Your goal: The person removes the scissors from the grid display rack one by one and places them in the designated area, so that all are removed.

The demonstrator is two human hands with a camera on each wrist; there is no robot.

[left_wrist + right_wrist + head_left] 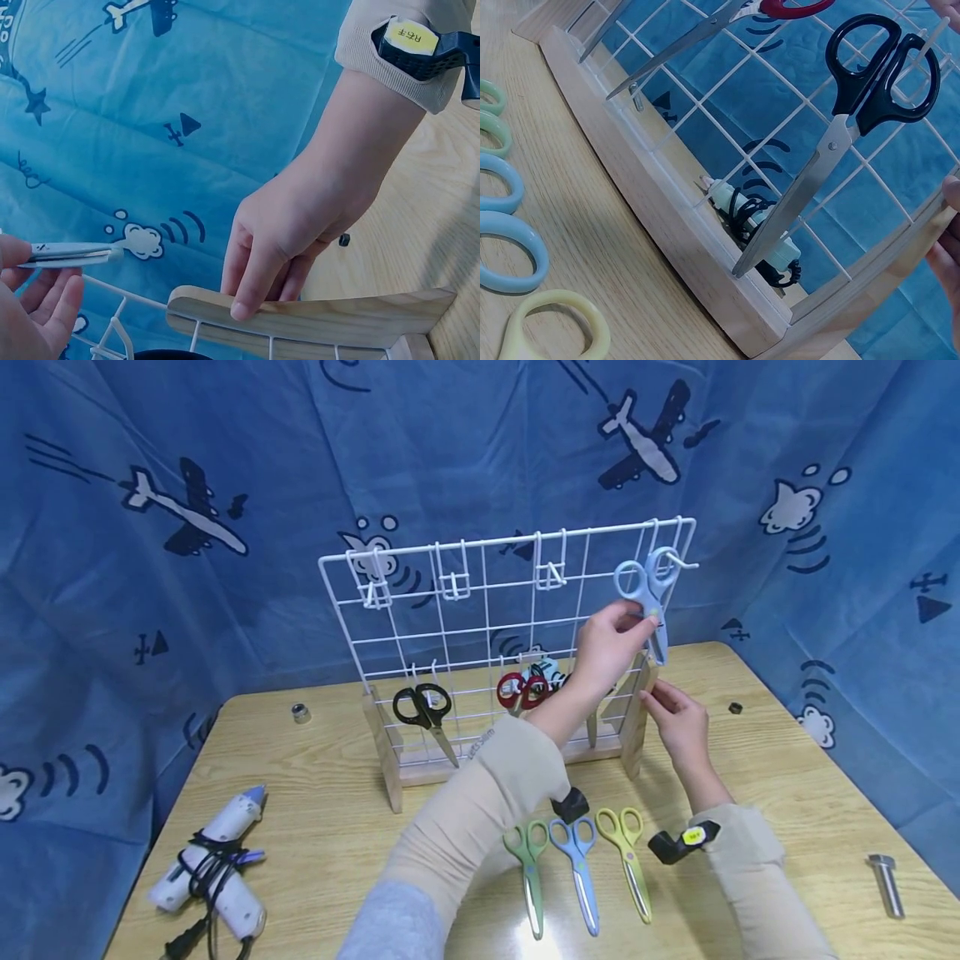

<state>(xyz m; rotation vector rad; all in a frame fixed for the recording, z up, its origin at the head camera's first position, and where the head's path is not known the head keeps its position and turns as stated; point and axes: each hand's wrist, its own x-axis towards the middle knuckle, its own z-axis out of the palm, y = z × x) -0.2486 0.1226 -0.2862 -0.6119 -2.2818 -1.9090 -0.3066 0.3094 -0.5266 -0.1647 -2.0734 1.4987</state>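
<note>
My left hand pinches light blue scissors by the blade part, handles up, at the rack's upper right. The right handle loop overlaps a white hook there. With fingers and thumb, my right hand grips the wooden side post of the white wire rack; the left wrist view shows the thumb over the post's edge. Black-handled scissors and red-handled scissors hang on the lower grid. Another black-handled pair hangs near the gripped post, mostly hidden behind my left arm in the head view.
Green scissors, blue scissors and yellow scissors lie before the rack. Empty hooks line its upper part. A white glue-gun-like tool with wound black cord lies left, a metal bolt right, and a nut back left.
</note>
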